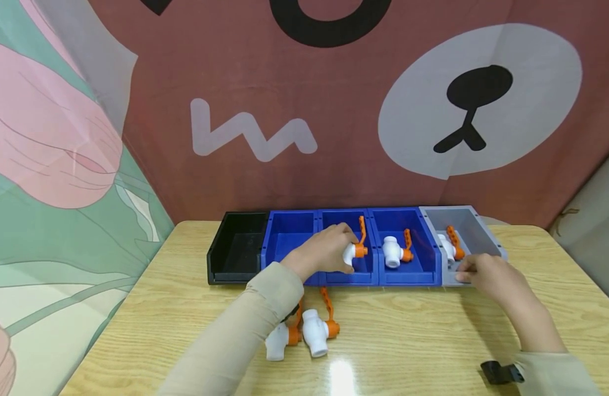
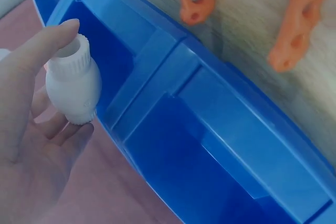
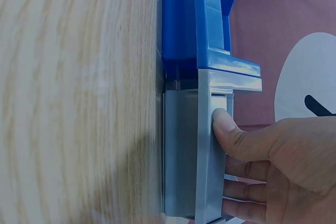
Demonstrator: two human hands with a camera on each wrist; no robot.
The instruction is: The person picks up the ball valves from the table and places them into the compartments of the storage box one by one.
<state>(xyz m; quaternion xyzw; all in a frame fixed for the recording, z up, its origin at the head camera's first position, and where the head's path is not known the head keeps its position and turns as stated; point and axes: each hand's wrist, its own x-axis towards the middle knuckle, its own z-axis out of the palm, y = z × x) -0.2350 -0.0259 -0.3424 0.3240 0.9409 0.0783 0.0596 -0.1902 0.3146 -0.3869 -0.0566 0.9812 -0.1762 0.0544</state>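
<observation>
My left hand [image 1: 326, 248] holds a white ball valve with an orange handle [image 2: 73, 87] over the middle blue bin [image 1: 334, 219]. In the left wrist view, the thumb lies at the valve's upper end and fingertips at its lower end. At the right end of the row, my right hand [image 1: 499, 280] grips the front wall of the grey bin [image 3: 181, 150], thumb outside and fingers over the inner side. Inside that bin lies another ball valve [image 1: 448, 248], partly hidden by the bin's wall. One more ball valve [image 1: 392, 253] sits in the neighbouring blue bin [image 1: 423, 264].
Two ball valves, one at the right [image 1: 316, 333] and one partly behind my left sleeve [image 1: 276, 342], lie on the wooden table [image 1: 393, 341]. A black bin [image 1: 237, 275] and another blue bin [image 1: 291, 221] form the row's left end. A printed cloth [image 1: 354, 137] hangs behind.
</observation>
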